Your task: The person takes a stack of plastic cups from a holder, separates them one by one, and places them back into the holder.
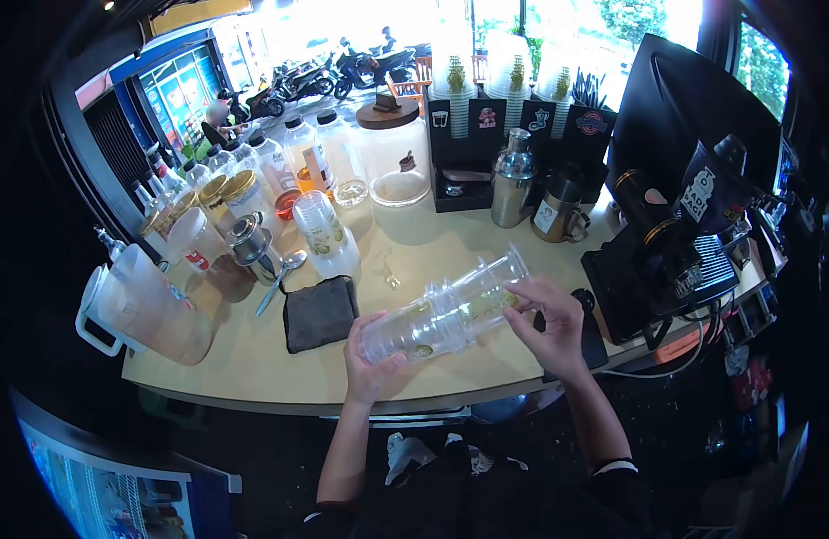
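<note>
Grip noted: my left hand (370, 359) closed round the base of the stack of clear cups (443, 310), my right hand (554, 328) pinched its mouth end, above the worktop (253, 368). Judged light, slippery, crushable; best taken at the stiffer rims.

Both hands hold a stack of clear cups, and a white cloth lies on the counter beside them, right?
Not quite: the head view shows the cloth is dark, not white. The left hand and right hand do hold the cup stack.

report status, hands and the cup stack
Left hand gripping bottom of clear cup stack. Right hand pinching near its open end. Stack tilted over counter; dark cloth nearby, not touching.
</note>
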Motion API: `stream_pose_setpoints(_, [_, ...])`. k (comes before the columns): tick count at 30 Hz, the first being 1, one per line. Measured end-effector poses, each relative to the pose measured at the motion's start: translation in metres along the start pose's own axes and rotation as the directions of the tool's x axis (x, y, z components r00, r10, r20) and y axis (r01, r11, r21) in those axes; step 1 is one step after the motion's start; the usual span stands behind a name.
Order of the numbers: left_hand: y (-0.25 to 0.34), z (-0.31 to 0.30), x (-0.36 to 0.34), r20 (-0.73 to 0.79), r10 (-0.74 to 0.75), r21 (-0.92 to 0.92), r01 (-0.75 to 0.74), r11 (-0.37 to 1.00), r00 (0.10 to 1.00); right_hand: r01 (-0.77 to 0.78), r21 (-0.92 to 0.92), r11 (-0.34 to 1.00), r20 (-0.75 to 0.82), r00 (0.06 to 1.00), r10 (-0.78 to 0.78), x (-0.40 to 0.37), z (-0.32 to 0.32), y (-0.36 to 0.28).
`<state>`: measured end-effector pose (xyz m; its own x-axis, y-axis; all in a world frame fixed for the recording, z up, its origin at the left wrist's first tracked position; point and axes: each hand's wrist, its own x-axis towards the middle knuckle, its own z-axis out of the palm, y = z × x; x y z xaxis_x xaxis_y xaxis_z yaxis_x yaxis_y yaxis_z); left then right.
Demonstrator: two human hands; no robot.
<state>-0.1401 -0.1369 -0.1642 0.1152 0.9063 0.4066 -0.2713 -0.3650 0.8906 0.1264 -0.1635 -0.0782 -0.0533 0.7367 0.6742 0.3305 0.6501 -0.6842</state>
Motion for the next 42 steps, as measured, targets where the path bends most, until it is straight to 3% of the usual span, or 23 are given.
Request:
stream_pose_setpoints(2, [-0.003,0.0,0.002,-0.024,-0.007,-0.067,0.006,0.998,1.0,0.025,0.028,0.999,-0.079,0.997,-0.023,0.003,-0.002,0.001])
stream_pose_setpoints(7, [-0.007,0.007,0.001,-0.023,-0.04,-0.124,0.037,0.992,0.999,0.076,0.093,0.993,-0.003,0.997,-0.076,0.005,-0.003,0.003])
stream_pose_setpoints(10, [-0.005,0.012,0.002,0.023,-0.093,-0.226,0.096,0.969,0.995,0.082,0.156,0.984,-0.002,0.997,-0.082,0.004,-0.005,0.003])
stream_pose_setpoints(12, [-0.003,0.014,0.001,0.051,-0.24,-0.431,0.238,0.87,0.969,0.073,0.189,0.979,-0.016,0.997,-0.071,0.004,-0.006,0.003])
stream_pose_setpoints(13, [-0.005,0.014,0.001,0.053,-0.24,-0.43,0.239,0.871,0.969,0.047,0.176,0.983,-0.017,0.999,-0.045,0.003,-0.007,0.002])
stream_pose_setpoints(16, [-0.009,0.016,0.002,0.056,-0.181,-0.268,0.19,0.944,0.982,-0.014,0.165,0.986,-0.043,0.999,0.021,0.001,-0.006,-0.001])
stream_pose_setpoints(18, [-0.004,0.019,0.004,0.092,-0.09,0.059,0.085,0.995,0.992,-0.051,0.168,0.984,-0.065,0.996,0.063,0.001,-0.004,-0.005])
stream_pose_setpoints(19, [-0.002,0.02,0.006,0.094,-0.092,0.059,0.086,0.995,0.991,-0.082,0.168,0.982,-0.069,0.993,0.095,0.001,-0.003,-0.009])
stream_pose_setpoints(21, [0.005,0.025,0.011,0.163,0.054,0.516,-0.131,0.846,0.985,-0.113,0.169,0.979,-0.072,0.989,0.127,0.002,0.001,-0.011])
stream_pose_setpoints(22, [0.014,0.031,0.013,0.163,0.053,0.517,-0.131,0.846,0.985,-0.124,0.183,0.975,-0.087,0.986,0.142,0.002,0.003,-0.011])
stream_pose_setpoints(24, [0.035,0.046,0.016,0.289,0.269,0.799,-0.387,0.461,0.919,-0.134,0.198,0.971,-0.099,0.983,0.156,0.003,0.009,-0.015])
stream_pose_setpoints(26, [0.037,0.058,0.015,0.258,0.277,0.845,-0.355,0.399,0.926,-0.293,0.256,0.921,-0.006,0.953,0.304,0.004,0.013,-0.024])
stream_pose_setpoints(28, [0.037,0.059,0.017,0.227,0.287,0.886,-0.319,0.336,0.931,-0.285,0.291,0.913,0.051,0.958,0.283,0.004,0.012,-0.026])
stream_pose_setpoints(30, [0.035,0.052,0.023,0.228,0.191,0.826,-0.293,0.481,0.955,-0.277,0.325,0.904,0.105,0.961,0.257,0.006,0.01,-0.029])
stream_pose_setpoints(31, [0.037,0.049,0.024,0.228,0.191,0.826,-0.294,0.481,0.955,-0.277,0.327,0.903,0.124,0.96,0.25,0.009,0.006,-0.034])
stream_pose_setpoints(33, [0.041,0.043,0.025,0.278,-0.126,0.699,-0.11,0.706,0.952,-0.278,0.328,0.903,0.141,0.959,0.244,0.015,-0.001,-0.037])
stream_pose_setpoints(34, [0.036,0.038,0.026,0.28,-0.126,0.699,-0.112,0.706,0.952,-0.187,0.23,0.955,0.144,0.977,0.157,0.02,-0.004,-0.037])
stream_pose_setpoints(35, [0.023,0.031,0.026,0.354,-0.175,0.53,-0.044,0.847,0.919,-0.09,0.131,0.987,0.156,0.985,0.069,0.025,-0.009,-0.037])
stream_pose_setpoints(36, [0.012,0.026,0.026,0.435,-0.202,0.34,0.048,0.939,0.877,-0.097,0.041,0.994,0.212,0.974,0.086,0.028,-0.015,-0.039])
stream_pose_setpoints(37, [0.005,0.023,0.024,0.437,-0.201,0.34,0.046,0.939,0.877,-0.096,0.041,0.995,0.21,0.974,0.085,0.033,-0.019,-0.034])
stream_pose_setpoints(39, [-0.008,0.019,0.022,0.507,-0.259,-0.061,0.334,0.941,0.822,0.142,0.02,0.99,0.317,0.938,-0.141,0.04,-0.024,-0.022])
stream_pose_setpoints(40, [-0.013,0.018,0.023,0.509,-0.259,-0.061,0.334,0.941,0.821,0.142,0.019,0.99,0.316,0.938,-0.141,0.042,-0.024,-0.023])
stream_pose_setpoints(42, [-0.019,0.015,0.024,0.584,-0.365,-0.131,0.528,0.839,0.725,0.127,0.036,0.991,0.332,0.934,-0.132,0.045,-0.022,-0.028])
